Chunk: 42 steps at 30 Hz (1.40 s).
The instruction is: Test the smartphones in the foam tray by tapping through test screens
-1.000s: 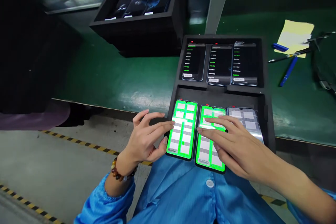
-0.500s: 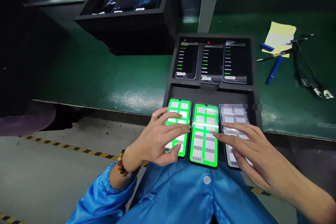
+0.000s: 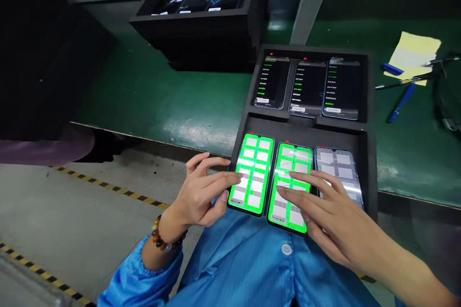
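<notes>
Left hand: the left hand (image 3: 201, 192) is open with its fingers spread. The forefinger tip rests on the left edge of the left phone (image 3: 257, 168), and the thumb lies beside that phone's near left corner.
Right hand: the right hand (image 3: 324, 211) lies flat with its fingers fanned. The fingertips press on the lower half of the middle phone (image 3: 293, 158), and the outer fingers cover the near end of the right phone (image 3: 336, 163).
Phones: the three lie side by side in the near row of the tray (image 3: 306, 127), their long edges almost touching. The left and middle screens show green grids and the right one shows grey.
Tray edges: a raised bar parts the near row from the far phones (image 3: 306, 86), which are dark with lists of text. The tray's near end reaches past the front edge of the belt (image 3: 162, 100) and over the smock (image 3: 259, 268).
Room to the left: bare belt lies between the tray and the second tray (image 3: 201, 33). Floor (image 3: 108, 187) with striped tape lies below the left wrist, which wears a bracelet (image 3: 162, 240).
Room to the right: a strip of belt lies there, then the pens (image 3: 399, 103) and the pad (image 3: 414, 50), well apart from the tray.
Behind: a post (image 3: 311, 0) rises just past the tray's far edge.
</notes>
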Tool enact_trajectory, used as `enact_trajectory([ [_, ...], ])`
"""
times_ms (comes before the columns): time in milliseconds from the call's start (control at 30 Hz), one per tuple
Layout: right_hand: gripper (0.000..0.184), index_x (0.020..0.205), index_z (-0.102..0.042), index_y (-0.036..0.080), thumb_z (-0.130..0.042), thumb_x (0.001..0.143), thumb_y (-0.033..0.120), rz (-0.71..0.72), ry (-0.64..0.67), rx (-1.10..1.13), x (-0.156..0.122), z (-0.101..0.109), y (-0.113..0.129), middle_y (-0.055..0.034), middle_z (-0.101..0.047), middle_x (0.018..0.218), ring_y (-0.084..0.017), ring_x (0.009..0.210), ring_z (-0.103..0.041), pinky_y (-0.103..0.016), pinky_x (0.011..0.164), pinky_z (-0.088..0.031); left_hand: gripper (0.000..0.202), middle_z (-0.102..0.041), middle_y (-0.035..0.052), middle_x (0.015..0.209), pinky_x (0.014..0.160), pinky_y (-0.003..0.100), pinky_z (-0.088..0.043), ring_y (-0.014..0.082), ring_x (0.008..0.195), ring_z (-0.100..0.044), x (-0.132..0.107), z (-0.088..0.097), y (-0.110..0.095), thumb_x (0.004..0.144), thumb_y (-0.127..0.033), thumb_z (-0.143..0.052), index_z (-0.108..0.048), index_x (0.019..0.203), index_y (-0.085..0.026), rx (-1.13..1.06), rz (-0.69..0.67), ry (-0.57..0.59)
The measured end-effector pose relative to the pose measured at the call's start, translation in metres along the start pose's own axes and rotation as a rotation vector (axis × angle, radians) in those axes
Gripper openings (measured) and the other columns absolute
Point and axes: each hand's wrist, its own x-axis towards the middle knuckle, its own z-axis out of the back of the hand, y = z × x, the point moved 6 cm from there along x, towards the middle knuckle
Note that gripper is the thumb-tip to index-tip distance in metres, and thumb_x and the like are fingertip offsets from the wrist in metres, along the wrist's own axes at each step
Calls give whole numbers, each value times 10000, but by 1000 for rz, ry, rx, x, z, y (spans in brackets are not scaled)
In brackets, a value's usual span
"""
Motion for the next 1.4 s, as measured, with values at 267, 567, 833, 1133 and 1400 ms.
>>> enact_trajectory([
  [267,565,1566,-554,206,-504,1009,127,-82,-9,-81,-53,11,-15,-29,-738,1422,-276,1556,-420,-458,1212,-313,457,-850,13,1166,1219,523,-297,303,1247,-690,32,-29,-19,871,-245,-551,-723,1293,-248,-197,-116,134],
  [567,579,1567,-541,192,-508,997,92,4,29,24,-15,-2,7,-38,-750,1416,-273,1564,-430,-487,1251,-302,397,-858,1,1088,1219,540,-259,296,1209,-696,0,7,0,878,-213,-543,-737,1223,-244,-90,-15,72],
  [833,585,1572,-545,176,-559,988,146,98,83,-14,-14,-6,8,-69,-769,1384,-303,1519,-504,-524,1225,-356,419,-863,-7,1073,1252,535,-263,296,1184,-721,-14,4,-9,832,-254,-559,-751,1204,-263,-136,-4,33],
  [1133,582,1569,-571,230,-568,989,190,18,55,-39,-58,14,-2,-66,-768,1375,-331,1492,-547,-523,1180,-452,471,-853,9,1153,1260,530,-305,304,1220,-717,19,-21,-27,848,-283,-570,-724,1293,-272,-262,-136,200],
  [1400,457,1534,-598,305,-478,1094,265,-321,-191,-56,-51,43,-58,-95,-616,1554,-340,1478,-529,-531,1136,-459,422,-792,46,1339,1250,552,-286,301,1310,-643,24,-14,23,1059,-322,-435,-692,1390,-279,-307,94,-4],
])
